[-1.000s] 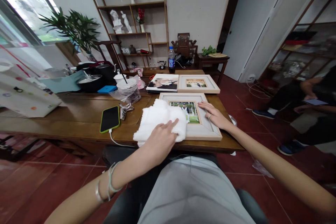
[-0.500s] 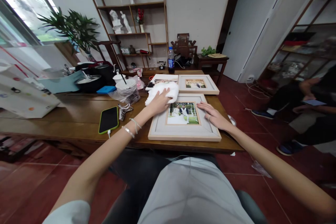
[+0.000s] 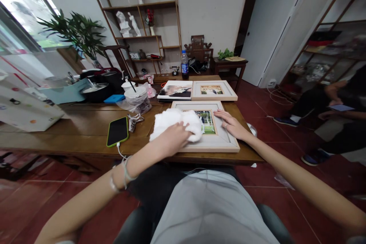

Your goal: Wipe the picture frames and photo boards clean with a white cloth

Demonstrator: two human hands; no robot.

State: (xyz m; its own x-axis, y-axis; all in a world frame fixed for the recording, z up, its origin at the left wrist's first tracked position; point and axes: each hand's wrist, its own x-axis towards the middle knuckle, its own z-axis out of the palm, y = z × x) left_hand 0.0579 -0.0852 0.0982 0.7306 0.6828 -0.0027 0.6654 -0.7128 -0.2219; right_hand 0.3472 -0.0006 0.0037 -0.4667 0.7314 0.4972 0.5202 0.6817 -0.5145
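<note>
A white cloth (image 3: 168,122) lies bunched over the left part of a framed photo (image 3: 210,146) near the table's front edge. My left hand (image 3: 178,137) grips this cloth, fingers curled into it, and presses it on the frame. The cloth covers part of the picture, which shows figures outdoors on green grass. My right hand (image 3: 231,125) rests flat on the frame's right border, fingers stretched out and holding nothing. Directly behind, a second framed photo (image 3: 225,96) lies beside a white-covered album or print (image 3: 175,90).
On the wooden table (image 3: 85,122) to the left lie a phone (image 3: 117,131) with a cable, a bagged drink cup (image 3: 135,97) and a blue box (image 3: 113,98). A bottle (image 3: 184,65) stands at the back. Another person (image 3: 343,103) sits at the right.
My left hand has drawn the cloth toward me, from the frame's upper left corner down over its left side and picture. The print behind is now uncovered. My right hand stays in place.
</note>
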